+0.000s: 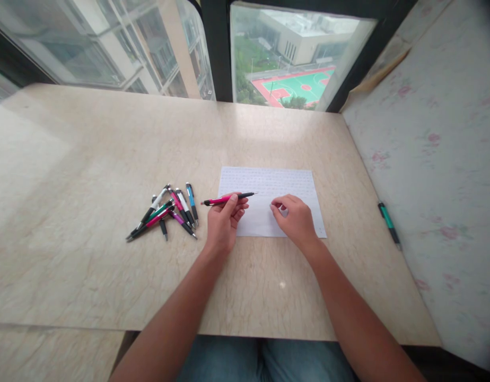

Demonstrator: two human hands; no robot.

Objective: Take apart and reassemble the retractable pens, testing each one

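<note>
My left hand point(226, 218) holds a pink pen point(221, 200) with a black grip between thumb and fingers, above the left part of a sheet of paper point(261, 225). The pen lies nearly level, and a long thin tip sticks out of its right end. To the right of that tip, my right hand point(295, 217) is over the paper with thumb and forefinger pinched together. Whatever may be between those fingertips is too small to make out. Rows of writing cover the upper part of the sheet.
Left of the paper lies a loose pile of several pens point(161, 212) in mixed colours, with a blue pen point(191, 201) at its right side. A green pen point(388, 224) rests against the papered wall point(447, 185). Windows point(300, 58) stand behind the stone-patterned counter point(89, 281).
</note>
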